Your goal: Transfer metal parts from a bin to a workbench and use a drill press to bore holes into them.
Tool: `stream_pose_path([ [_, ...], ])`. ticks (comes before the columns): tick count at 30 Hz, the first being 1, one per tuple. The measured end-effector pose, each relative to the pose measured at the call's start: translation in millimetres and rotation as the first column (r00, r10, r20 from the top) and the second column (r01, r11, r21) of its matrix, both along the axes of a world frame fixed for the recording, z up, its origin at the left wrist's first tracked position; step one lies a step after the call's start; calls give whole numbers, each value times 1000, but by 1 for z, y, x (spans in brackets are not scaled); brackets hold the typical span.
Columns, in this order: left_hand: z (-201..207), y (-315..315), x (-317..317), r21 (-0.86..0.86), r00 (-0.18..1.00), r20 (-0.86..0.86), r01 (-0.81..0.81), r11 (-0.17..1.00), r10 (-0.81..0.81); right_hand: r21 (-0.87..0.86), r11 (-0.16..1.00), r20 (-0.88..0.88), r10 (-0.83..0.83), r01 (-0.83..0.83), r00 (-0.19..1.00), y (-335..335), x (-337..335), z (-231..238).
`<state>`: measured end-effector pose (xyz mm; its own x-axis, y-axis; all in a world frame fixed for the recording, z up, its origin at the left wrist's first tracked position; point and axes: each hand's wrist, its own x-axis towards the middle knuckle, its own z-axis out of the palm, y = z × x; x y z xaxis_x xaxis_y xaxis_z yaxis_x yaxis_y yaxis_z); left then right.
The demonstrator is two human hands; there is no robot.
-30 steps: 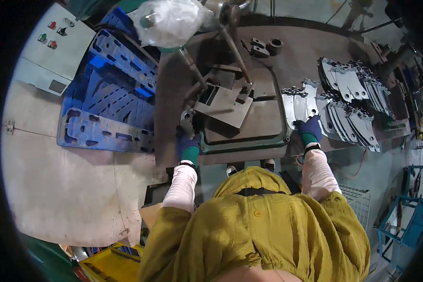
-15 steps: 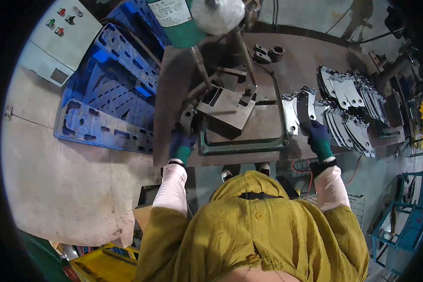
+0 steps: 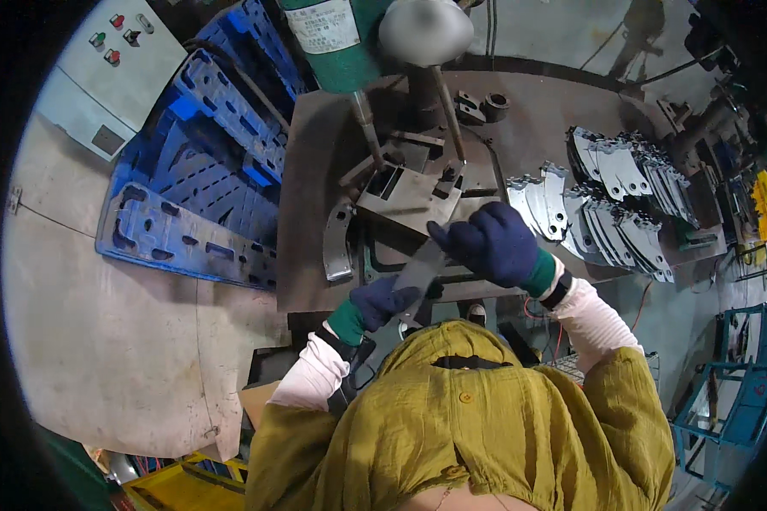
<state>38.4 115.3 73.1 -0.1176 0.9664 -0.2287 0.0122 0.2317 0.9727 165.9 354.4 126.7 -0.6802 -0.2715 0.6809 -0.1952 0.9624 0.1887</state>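
I wear dark blue work gloves with green cuffs. A flat strip-like metal plate (image 3: 419, 271) is held aslant above the table's front edge. My left hand (image 3: 382, 305) grips its lower end, and my right hand (image 3: 493, 245) is closed at its upper end, fingers bent over it. Behind the plate stands a block-shaped metal fixture (image 3: 409, 198) under the green drilling machine (image 3: 349, 64). Left of the fixture, a single curved metal plate (image 3: 337, 245) lies on the table. Beyond my right hand, a few similar plates (image 3: 544, 203) overlap.
More toothed-edge metal plates (image 3: 618, 170) lie in rows on the right of the brown table (image 3: 302, 170). Small metal parts (image 3: 494, 106) sit at the back. Blue plastic pallets (image 3: 187, 226) and a control box (image 3: 115, 72) stand to the left.
My right hand has come left from the plates on the right. My left hand has let go of the curved plate, now lying left of the fixture, and both hands grip one plate.
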Motion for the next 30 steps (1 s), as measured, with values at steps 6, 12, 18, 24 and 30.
stream_pose_path([
  [6,-44,-15,-9,-9,915,-1,-403,915,403,-184,977,277,-51,105,959,-15,-40,8],
  [12,-45,-5,-38,2,817,-178,-558,830,549,-867,-448,-176,685,219,707,1,-51,100],
  [18,-52,36,-63,-237,644,148,-713,660,750,-505,-802,-596,592,320,543,-10,-55,196],
  [24,-81,49,-87,-420,511,324,-677,605,796,-277,-902,-782,411,330,469,-30,-66,222],
  [30,-84,56,-95,-466,474,337,-667,582,813,-235,-916,-745,385,327,545,-29,-69,224],
])
